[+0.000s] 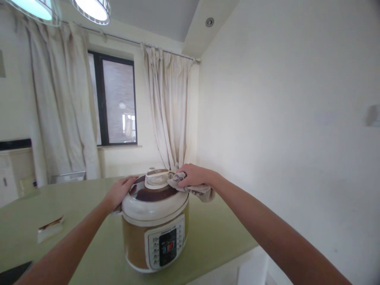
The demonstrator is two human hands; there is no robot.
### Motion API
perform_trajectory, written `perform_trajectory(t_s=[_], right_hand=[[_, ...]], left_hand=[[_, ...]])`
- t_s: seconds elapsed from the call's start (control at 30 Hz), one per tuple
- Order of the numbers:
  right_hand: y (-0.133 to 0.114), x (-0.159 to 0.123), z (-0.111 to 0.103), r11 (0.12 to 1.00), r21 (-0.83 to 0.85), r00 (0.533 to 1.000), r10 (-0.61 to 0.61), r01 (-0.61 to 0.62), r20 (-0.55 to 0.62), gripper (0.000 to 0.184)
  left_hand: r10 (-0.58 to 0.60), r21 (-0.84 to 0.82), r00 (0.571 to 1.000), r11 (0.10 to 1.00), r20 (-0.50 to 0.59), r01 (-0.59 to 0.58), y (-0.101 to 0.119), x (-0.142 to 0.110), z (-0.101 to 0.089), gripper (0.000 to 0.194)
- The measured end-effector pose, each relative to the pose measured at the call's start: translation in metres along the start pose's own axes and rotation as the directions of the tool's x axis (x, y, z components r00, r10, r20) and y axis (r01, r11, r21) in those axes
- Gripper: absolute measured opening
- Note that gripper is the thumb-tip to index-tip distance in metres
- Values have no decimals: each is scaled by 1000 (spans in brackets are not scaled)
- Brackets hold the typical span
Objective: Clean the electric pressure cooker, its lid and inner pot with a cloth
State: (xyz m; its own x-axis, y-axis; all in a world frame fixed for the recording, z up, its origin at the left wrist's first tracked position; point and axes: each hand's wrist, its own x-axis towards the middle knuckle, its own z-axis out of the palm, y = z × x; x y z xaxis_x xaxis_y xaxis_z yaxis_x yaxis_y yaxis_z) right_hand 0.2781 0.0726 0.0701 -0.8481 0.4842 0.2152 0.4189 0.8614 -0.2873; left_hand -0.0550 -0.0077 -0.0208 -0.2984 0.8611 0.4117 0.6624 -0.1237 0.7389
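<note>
An electric pressure cooker [135, 241] with a gold body, a white rim and a dark brown lid top stands upright on the green table. Its white lid handle [157, 179] rises from the middle of the lid. My right hand [194, 175] is closed around a crumpled, light patterned cloth [202, 192], which touches the lid beside the handle. On the cooker's left side, my left hand [120, 192] rests against the lid edge with its fingers laid along it. The tips of some left fingers are hard to make out.
The green table [95, 233] carries a small paper-like packet [50, 229] at left and a dark flat object [14, 273] at the near left corner. A white wall [282, 118] runs along the right. Curtains [169, 103] and a window stand behind.
</note>
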Motion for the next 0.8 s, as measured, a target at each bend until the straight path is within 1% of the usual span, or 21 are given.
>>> perform_trajectory(t_s=[0.07,0.13,0.23,0.33,0.43,0.5,0.57,0.63,0.7,0.77,0.8], right_hand=[[2,10,1,998,-8,998,61,-61,7,21],[7,27,6,983,-73,985,165,-168,-44,24],[19,54,18,941,-143,947,289,-308,-136,34],[29,73,28,931,-130,932,317,-342,-178,39],[35,76,34,935,-120,928,303,-333,-218,39],[35,67,37,941,-122,929,279,-314,-242,37],[30,51,38,952,-132,935,233,-276,-268,35],[23,31,39,968,-146,944,155,-204,-291,31],[15,13,37,981,-163,960,54,-102,-276,30],[12,5,36,987,-159,972,-9,-30,-237,32],[14,6,35,988,-151,974,-10,-25,-225,32]], left_hand=[[4,-16,1000,1000,24,-4,-2,3,1,63],[14,-24,999,1000,39,-13,-3,5,2,63],[25,-18,999,1000,39,-25,-5,6,3,66],[16,-11,999,1000,36,-16,-4,5,3,68],[17,-1,1000,1000,15,-17,-1,4,2,68],[17,3,1000,1000,10,-17,1,3,2,66],[15,1,1000,1000,18,-15,0,3,3,65],[2,-9,1000,1000,26,-2,-3,4,3,66],[-20,-24,999,1000,38,21,-6,5,3,65],[-33,-28,999,999,37,34,-8,6,3,63],[-30,-28,999,999,41,32,-8,5,3,63]])
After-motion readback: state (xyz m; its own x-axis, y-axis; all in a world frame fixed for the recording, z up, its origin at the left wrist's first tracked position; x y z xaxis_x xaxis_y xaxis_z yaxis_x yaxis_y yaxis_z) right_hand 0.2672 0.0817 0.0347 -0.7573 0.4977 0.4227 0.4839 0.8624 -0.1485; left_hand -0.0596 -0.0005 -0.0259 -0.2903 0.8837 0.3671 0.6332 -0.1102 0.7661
